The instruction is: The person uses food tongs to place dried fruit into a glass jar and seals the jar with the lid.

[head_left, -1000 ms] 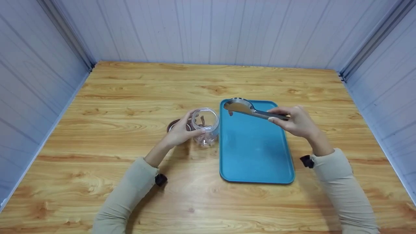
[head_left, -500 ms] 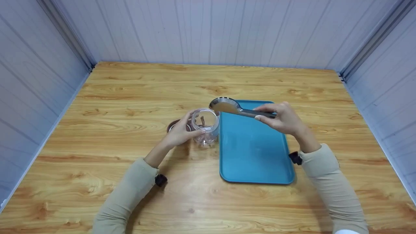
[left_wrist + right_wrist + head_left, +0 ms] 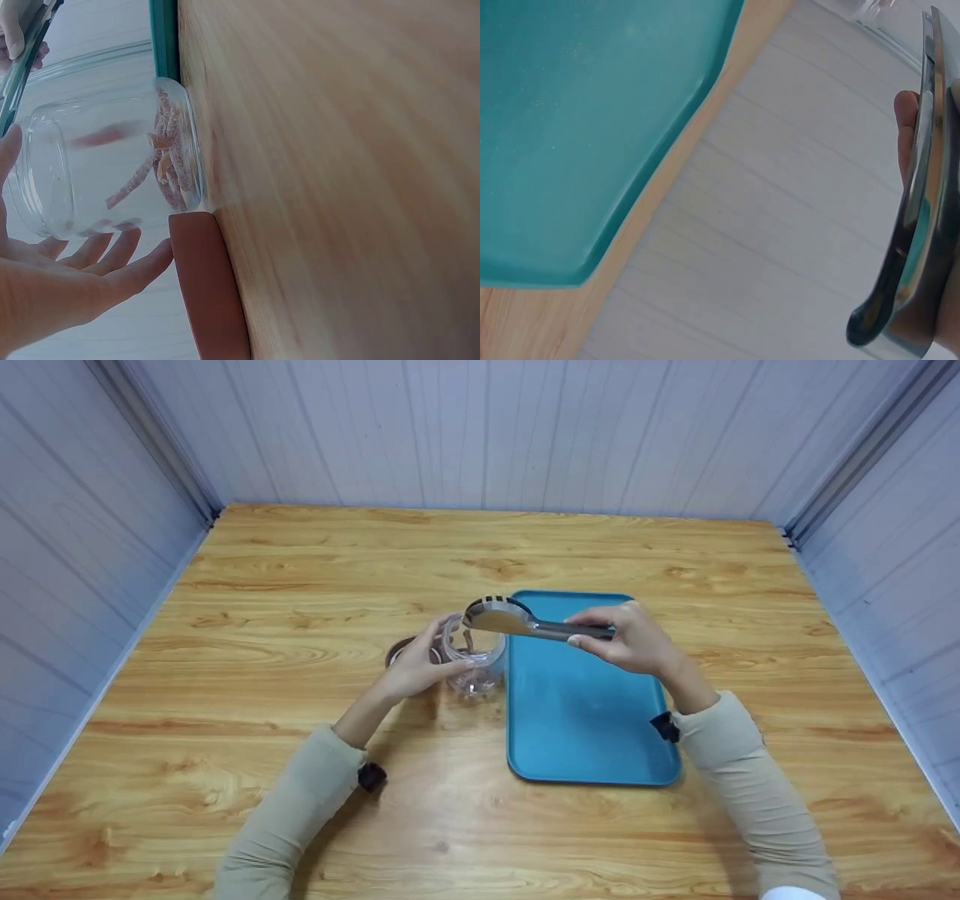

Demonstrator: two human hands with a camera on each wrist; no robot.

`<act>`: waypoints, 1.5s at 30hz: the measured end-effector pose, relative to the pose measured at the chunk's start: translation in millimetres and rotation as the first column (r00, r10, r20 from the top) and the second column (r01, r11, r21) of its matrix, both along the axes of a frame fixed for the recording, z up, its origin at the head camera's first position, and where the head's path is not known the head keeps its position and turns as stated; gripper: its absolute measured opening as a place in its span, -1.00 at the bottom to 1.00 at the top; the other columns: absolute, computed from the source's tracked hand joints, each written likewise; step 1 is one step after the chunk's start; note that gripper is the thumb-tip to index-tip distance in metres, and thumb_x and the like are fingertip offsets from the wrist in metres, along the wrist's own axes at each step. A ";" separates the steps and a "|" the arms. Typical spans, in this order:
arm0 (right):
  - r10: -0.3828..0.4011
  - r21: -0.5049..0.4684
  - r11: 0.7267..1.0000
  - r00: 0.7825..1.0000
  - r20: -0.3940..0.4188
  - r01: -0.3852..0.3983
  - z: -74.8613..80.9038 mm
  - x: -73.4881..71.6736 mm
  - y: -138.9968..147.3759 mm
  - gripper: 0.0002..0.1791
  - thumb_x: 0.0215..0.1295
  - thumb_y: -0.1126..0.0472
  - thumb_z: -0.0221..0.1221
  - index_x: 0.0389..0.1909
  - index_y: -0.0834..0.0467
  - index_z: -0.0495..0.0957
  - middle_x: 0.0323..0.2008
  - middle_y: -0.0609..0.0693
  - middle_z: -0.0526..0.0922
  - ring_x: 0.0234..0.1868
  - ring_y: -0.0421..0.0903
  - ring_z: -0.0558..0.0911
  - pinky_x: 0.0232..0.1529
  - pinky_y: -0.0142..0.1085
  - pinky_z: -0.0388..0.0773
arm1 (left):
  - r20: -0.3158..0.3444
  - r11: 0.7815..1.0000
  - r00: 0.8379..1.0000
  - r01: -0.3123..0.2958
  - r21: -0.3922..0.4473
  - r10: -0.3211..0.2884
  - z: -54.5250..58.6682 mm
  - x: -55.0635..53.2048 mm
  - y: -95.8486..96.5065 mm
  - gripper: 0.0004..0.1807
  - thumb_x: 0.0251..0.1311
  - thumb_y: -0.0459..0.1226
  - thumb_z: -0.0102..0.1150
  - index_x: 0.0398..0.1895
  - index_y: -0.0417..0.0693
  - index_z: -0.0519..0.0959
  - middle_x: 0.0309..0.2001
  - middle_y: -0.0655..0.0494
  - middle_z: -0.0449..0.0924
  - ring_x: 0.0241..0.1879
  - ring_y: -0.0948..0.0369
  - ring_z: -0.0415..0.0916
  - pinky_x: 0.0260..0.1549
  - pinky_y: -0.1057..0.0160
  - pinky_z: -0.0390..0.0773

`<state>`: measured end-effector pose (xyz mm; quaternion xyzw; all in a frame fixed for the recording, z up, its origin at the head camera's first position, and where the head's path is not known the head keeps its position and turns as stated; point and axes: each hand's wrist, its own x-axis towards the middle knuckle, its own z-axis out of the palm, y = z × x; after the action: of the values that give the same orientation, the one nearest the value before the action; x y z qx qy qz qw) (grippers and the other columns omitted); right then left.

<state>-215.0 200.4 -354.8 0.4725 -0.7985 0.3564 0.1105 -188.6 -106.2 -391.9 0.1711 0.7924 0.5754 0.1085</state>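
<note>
My left hand [image 3: 416,667] grips a clear jar [image 3: 480,681] standing upright, thumb on the near side and fingers round the far side. Several reddish-brown, whitish-dusted sticks [image 3: 166,146] lie at its bottom in the left wrist view. A blurred reddish stick [image 3: 106,135] is in mid-air inside the jar, apart from the others. My right hand [image 3: 634,639] holds metal tongs [image 3: 551,628] by the handle, their rounded, slotted head over the jar's mouth. Both arms of the tongs show in the right wrist view. What lies between the tong heads is hidden.
A blue tray [image 3: 592,742] lies on the wooden table [image 3: 315,577], close to the jar's right side. Partly behind my left hand sits a brown round lid [image 3: 400,648]; the left wrist view shows it beside the jar's base. Panelled walls [image 3: 480,435] enclose the table.
My right hand has carried the tongs leftward, from over the tray to over the jar's mouth. A small brownish piece under the tong head earlier no longer shows there. Left hand and jar stayed still.
</note>
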 end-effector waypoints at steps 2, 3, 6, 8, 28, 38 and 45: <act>-0.007 0.008 1.000 1.000 0.008 0.007 -0.8 0.4 1.0 -0.82 0.10 0.34 0.18 -0.24 0.24 0.59 -0.53 -0.10 0.57 -0.73 -0.27 0.29 -0.72 -0.38 0.21 | 0.006 1.000 1.000 0.005 0.007 -0.005 6.8 4.2 1.1 -0.20 0.00 -0.31 0.25 0.29 -0.17 0.04 0.21 -0.25 0.13 0.04 -0.09 0.29 0.00 0.08 0.26; -0.012 0.012 1.000 1.000 0.009 0.012 -1.1 0.7 1.9 -0.81 0.10 0.33 0.18 -0.23 0.24 0.58 -0.53 -0.10 0.58 -0.73 -0.27 0.29 -0.72 -0.39 0.21 | 0.006 1.000 1.000 0.003 0.000 -0.003 10.1 6.3 1.6 -0.21 0.00 -0.32 0.24 0.28 -0.18 0.04 0.21 -0.26 0.13 0.03 -0.09 0.29 0.00 0.09 0.25; -0.033 0.014 0.999 0.999 0.014 0.033 -0.9 2.1 5.1 -0.78 0.09 0.32 0.19 -0.20 0.24 0.58 -0.51 -0.08 0.58 -0.73 -0.27 0.31 -0.71 -0.38 0.23 | 0.012 1.000 1.000 0.000 -0.011 0.001 14.5 9.7 1.8 -0.22 0.02 -0.32 0.23 0.29 -0.16 0.04 0.17 -0.26 0.18 -0.02 -0.06 0.33 -0.04 0.11 0.30; -0.058 0.014 0.998 0.998 0.018 0.058 -0.9 3.3 8.3 -0.75 0.09 0.31 0.20 -0.17 0.24 0.57 -0.48 -0.07 0.59 -0.71 -0.26 0.34 -0.69 -0.37 0.25 | 0.014 1.000 1.000 0.001 -0.020 0.000 15.9 11.0 1.5 -0.23 0.04 -0.32 0.21 0.30 -0.15 0.04 0.11 -0.28 0.24 -0.07 -0.02 0.36 -0.11 0.13 0.34; -0.435 -0.097 0.899 0.898 -0.068 0.428 -18.6 18.0 55.3 -0.53 -0.09 0.29 0.33 -0.08 0.30 0.52 -0.28 0.10 0.61 -0.39 -0.09 0.57 -0.46 -0.34 0.40 | -0.003 0.998 1.000 -0.029 -0.051 0.029 14.9 10.2 3.0 -0.22 0.02 -0.31 0.23 0.28 -0.19 0.05 0.11 -0.20 0.24 0.02 -0.08 0.26 -0.03 0.01 0.26; -0.597 -0.164 0.794 0.802 -0.032 0.585 -29.9 26.3 71.3 -0.51 -0.14 0.22 0.37 -0.11 0.30 0.54 -0.38 0.10 0.62 -0.48 -0.05 0.54 -0.52 -0.42 0.26 | 0.002 0.998 1.000 -0.021 -0.063 0.021 15.8 10.3 2.3 -0.22 0.03 -0.28 0.23 0.29 -0.15 0.05 0.06 -0.27 0.29 -0.03 -0.02 0.29 -0.06 0.05 0.28; -0.692 -0.186 0.710 0.721 -0.009 0.679 -35.3 36.1 83.5 -0.51 -0.15 0.22 0.38 -0.12 0.32 0.54 -0.41 0.14 0.62 -0.52 -0.04 0.50 -0.53 -0.42 0.20 | -0.005 0.998 1.000 -0.021 -0.065 0.020 15.1 10.4 2.4 -0.22 0.03 -0.28 0.23 0.29 -0.18 0.04 0.02 -0.18 0.31 -0.14 0.06 0.34 -0.19 0.18 0.35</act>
<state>-178.9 283.9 -390.1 0.1447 -0.8785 0.3375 0.3055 -178.2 -103.8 -376.8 0.1606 0.8125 0.5502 0.1065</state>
